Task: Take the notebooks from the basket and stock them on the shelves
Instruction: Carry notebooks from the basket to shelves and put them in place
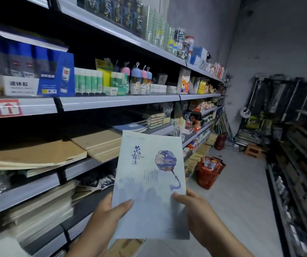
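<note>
Notebook (149,184), pale blue cover with a purple fan motif: held upright in 2 hands before the shelves (111,102). Left hand (104,217): thumb across the lower left of the cover, fingers curled behind, clamped on it. Right hand (197,210): thumb on the lower right edge, fingers behind, likewise clamped. Red basket (209,171): on the floor, well beyond the right fingers. Kraft-covered pads (95,140): on the shelf up and left of the left fingers.
</note>
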A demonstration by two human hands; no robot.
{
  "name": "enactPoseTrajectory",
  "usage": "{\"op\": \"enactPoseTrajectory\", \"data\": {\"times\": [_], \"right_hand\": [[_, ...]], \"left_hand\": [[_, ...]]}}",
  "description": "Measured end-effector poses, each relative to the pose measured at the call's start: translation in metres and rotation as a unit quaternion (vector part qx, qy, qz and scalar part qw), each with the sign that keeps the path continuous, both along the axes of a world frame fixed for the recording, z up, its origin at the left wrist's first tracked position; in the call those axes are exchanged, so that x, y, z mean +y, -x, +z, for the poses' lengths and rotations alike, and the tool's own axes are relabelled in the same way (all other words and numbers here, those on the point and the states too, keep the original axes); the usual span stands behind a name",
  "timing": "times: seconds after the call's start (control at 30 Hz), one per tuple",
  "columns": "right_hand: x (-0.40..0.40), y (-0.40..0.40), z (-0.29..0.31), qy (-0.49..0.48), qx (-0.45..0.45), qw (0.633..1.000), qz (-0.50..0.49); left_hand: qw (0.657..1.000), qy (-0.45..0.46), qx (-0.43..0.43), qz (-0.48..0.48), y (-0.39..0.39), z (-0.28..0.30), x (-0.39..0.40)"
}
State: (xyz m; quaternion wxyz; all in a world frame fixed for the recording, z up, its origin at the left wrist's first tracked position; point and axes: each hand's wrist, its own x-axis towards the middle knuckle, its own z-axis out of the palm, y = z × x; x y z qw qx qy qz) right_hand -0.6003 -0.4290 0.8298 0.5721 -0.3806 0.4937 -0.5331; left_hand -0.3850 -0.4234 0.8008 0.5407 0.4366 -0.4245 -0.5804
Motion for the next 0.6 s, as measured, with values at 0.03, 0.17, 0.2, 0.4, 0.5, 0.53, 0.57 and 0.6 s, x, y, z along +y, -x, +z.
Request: {"op": "enactPoseTrajectory", "data": {"times": [0.03, 0.17, 0.2, 0.4, 0.5, 0.53, 0.57, 0.6], "right_hand": [[-0.014, 0.0, -0.002, -0.007, -0.004, 1.0, 0.001], [-0.065, -0.006, -0.012, -0.039, 0.0, 0.999, -0.005], [-0.076, -0.008, -0.014, -0.046, -0.006, 0.999, -0.012], [-0.138, -0.009, -0.011, -0.072, -0.033, 0.996, -0.029], [-0.167, -0.001, -0.006, -0.079, -0.031, 0.996, -0.009], [-0.176, 0.003, -0.006, -0.081, -0.03, 0.996, 0.001], [-0.187, 0.007, -0.007, -0.082, -0.029, 0.996, 0.01], [-0.199, 0.01, -0.008, -0.083, -0.027, 0.996, 0.016]], "left_hand": [[1.0, -0.008, -0.005, -0.004, -0.001, 0.0, -0.014], [0.999, -0.038, -0.026, -0.021, -0.006, -0.001, -0.07], [0.998, -0.042, -0.037, -0.026, -0.008, 0.002, -0.083], [0.996, -0.042, -0.081, -0.025, -0.005, 0.015, -0.142], [0.995, -0.051, -0.084, -0.031, -0.001, 0.021, -0.164], [0.994, -0.059, -0.088, -0.033, 0.002, 0.021, -0.172], [0.993, -0.064, -0.092, -0.029, 0.004, 0.02, -0.18], [0.993, -0.067, -0.097, -0.023, 0.006, 0.019, -0.187]]}}
